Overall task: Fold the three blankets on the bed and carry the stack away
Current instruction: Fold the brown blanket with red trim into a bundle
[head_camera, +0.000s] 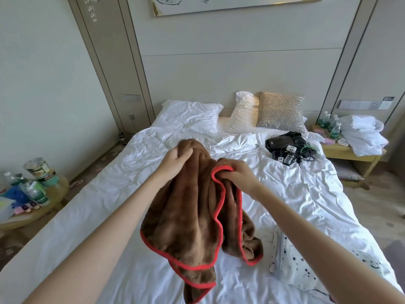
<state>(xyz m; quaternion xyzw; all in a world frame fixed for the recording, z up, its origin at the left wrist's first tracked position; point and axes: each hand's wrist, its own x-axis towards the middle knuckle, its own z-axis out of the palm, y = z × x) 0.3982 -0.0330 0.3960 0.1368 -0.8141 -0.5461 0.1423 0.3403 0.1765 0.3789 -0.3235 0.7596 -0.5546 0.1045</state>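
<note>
**Brown blanket held up over the bed**

I see both hands raised over the middle of the bed (105, 194), gripping the top of the brown blanket (192, 211) with its red trim. The left hand (175, 161) has its fingers curled round a bunched fold. The right hand (236, 174), just beside it, pinches the red edge. The blanket hangs crumpled between my arms. A white spotted blanket (293, 262) lies near right on the sheet. Black gear (285, 145) with cables sits far right.

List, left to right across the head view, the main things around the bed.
Cluttered round wooden side table, red-trimmed brown fleece blanket, black heap of electronics and cables, crumpled white linen bundle.
</note>
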